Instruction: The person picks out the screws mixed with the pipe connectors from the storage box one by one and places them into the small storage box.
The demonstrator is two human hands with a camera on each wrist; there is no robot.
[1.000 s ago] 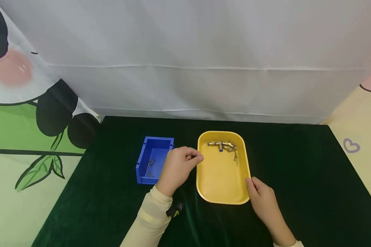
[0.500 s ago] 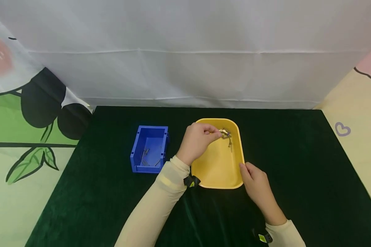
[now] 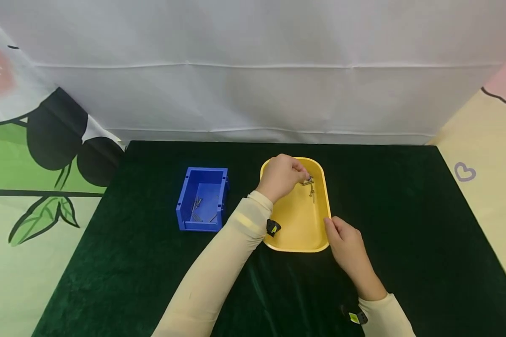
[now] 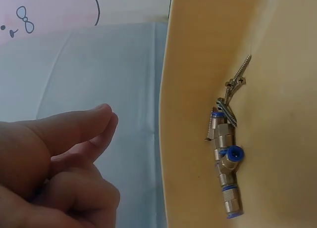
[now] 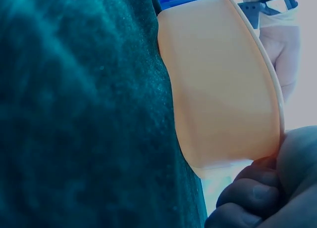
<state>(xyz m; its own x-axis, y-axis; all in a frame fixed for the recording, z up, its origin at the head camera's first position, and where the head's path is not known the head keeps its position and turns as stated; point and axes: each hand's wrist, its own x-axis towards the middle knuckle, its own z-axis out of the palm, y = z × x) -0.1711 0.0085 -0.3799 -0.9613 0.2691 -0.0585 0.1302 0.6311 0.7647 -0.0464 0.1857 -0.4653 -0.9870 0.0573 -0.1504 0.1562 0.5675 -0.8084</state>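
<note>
My left hand (image 3: pixel 281 175) is over the far part of the yellow tray (image 3: pixel 301 234), its fingertips close to the metal pieces there. In the left wrist view its curled fingers (image 4: pixel 79 126) have thumb and fingertip near each other, with nothing visible between them. Several screws (image 4: pixel 241 69) lie along the tray wall beside brass push-fit fittings with blue ends (image 4: pixel 229 161). From the head view the hand hides most of the fittings, while some screws (image 3: pixel 312 191) still show. At the tray's right side, my right hand (image 3: pixel 349 243) grips the rim between thumb and fingers.
Left of the tray stands a blue bin (image 3: pixel 200 226) with several screws (image 3: pixel 197 204) on its floor. Both containers rest on a dark green cloth (image 3: pixel 122 262). A white curtain (image 3: pixel 244 103) hangs behind the table's far edge.
My left hand has moved right and away from me, from between bin and tray to over the tray's far end. The right hand keeps its grip on the rim. The head view has tilted slightly.
</note>
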